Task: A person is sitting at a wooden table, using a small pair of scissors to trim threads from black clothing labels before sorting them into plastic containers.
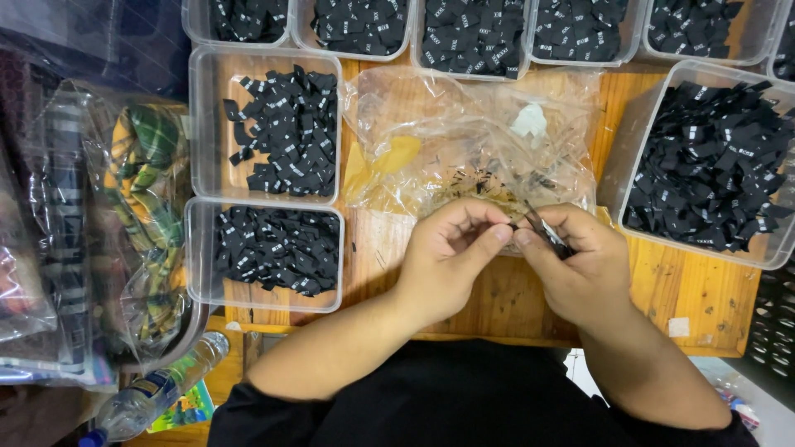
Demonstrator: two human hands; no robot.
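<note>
Over the table (497, 298), curled hands (517, 248) pinch snips (545, 232)

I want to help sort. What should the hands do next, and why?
Probably snip, then drop the piece: the right hand holds small scissors at a tiny black bit pinched by the left hand, above the clear plastic bag holding trimmings.

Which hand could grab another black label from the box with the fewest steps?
Probably the left hand. It sits closest to the clear tub of black labels beside it, and shows only a tiny piece in its fingertips. The right hand is busy gripping small snips.
</note>
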